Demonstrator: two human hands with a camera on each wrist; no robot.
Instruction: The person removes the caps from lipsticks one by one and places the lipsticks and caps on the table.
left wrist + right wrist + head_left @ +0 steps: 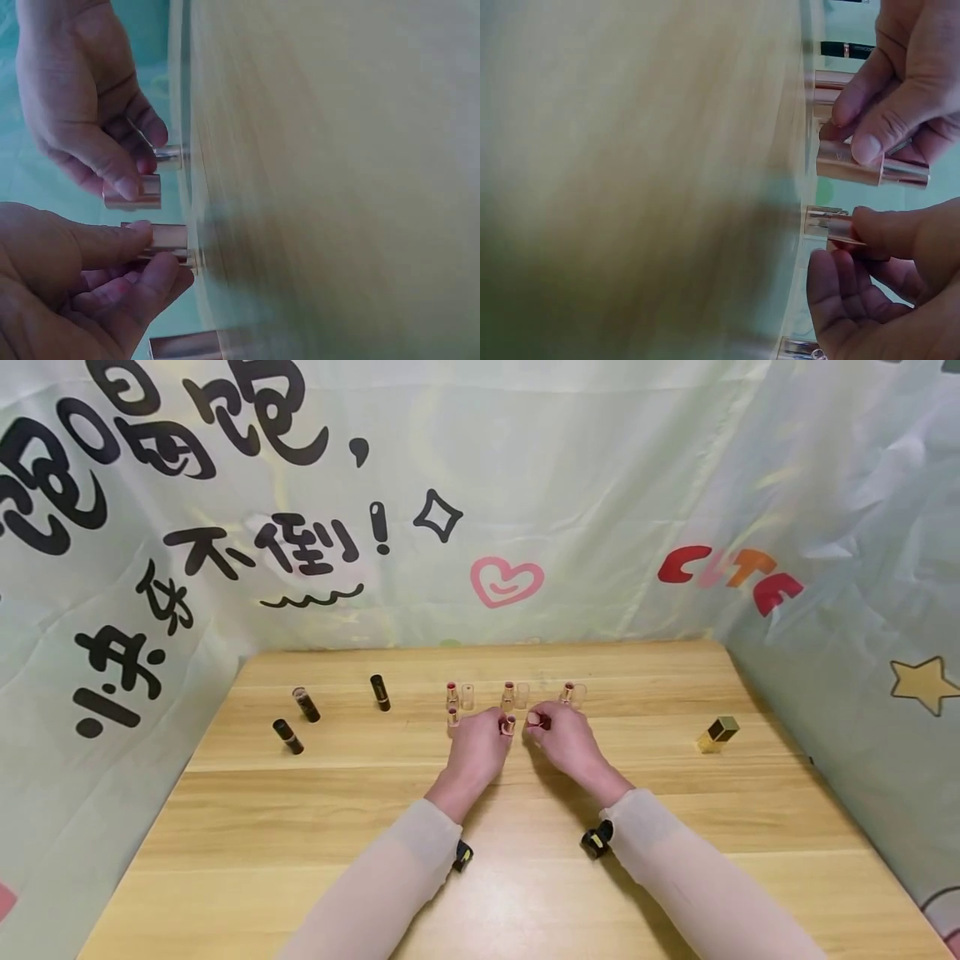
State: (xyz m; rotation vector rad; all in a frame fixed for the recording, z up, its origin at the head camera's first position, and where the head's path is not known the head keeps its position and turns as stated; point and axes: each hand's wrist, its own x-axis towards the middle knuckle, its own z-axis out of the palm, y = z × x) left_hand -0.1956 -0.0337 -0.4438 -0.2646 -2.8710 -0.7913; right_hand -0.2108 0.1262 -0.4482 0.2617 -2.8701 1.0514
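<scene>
My left hand pinches a rose-gold lipstick tube between thumb and fingers, upright over the middle of the table. In the right wrist view the tube shows its shiny metallic neck. A short gap away, my right hand pinches a small rose-gold cap, also visible in the left wrist view as a cap. Beside the left hand stands another lipstick, partly hidden. Behind the hands, uncapped red lipsticks stand in a row, each with a clear cap at its right.
Black lipstick tubes stand apart on the left of the wooden table. A gold lipstick with a dark square top stands at the right. A printed cloth walls the back and sides.
</scene>
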